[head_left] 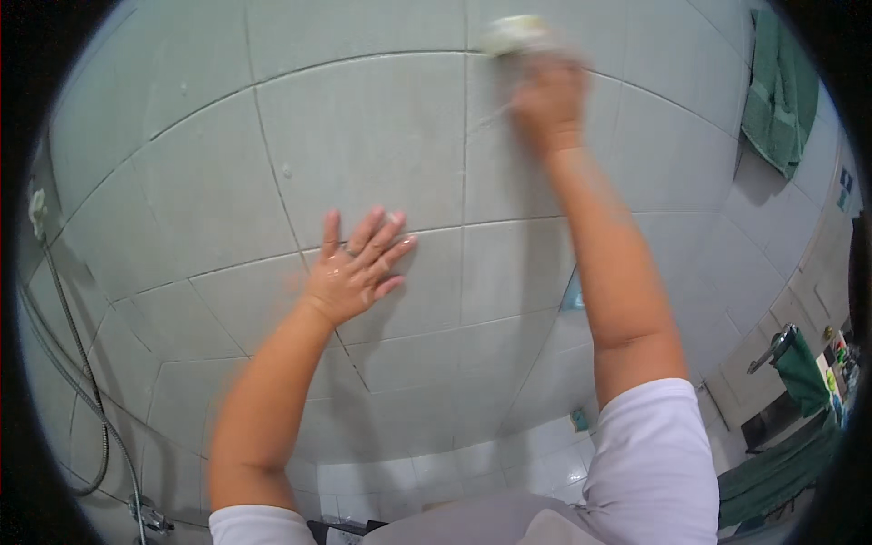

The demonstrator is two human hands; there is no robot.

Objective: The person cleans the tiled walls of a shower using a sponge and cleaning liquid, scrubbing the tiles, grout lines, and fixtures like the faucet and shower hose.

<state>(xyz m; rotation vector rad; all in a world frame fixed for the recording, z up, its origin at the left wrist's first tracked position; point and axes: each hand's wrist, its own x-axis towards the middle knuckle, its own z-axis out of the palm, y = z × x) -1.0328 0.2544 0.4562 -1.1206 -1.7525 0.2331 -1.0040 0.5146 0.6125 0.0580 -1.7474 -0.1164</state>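
Observation:
My left hand [359, 268] lies open against the grey tiled wall [381, 136], fingers spread, with wet or soapy spots on the skin. Higher up and to the right, my right hand [551, 102] is closed round a white and yellowish sponge-like thing [516, 34] held against the tiles. Both are smeared by motion, so the thing's exact kind is not clear. Faint wet streaks show on the tile beside my right hand.
A hand shower [37, 214] with a looping metal hose [84, 363] is on the left, above a tap [150, 514]. A green towel [781, 91] hangs at upper right; another green towel [801, 372] hangs from a bar near a door. White floor tiles lie below.

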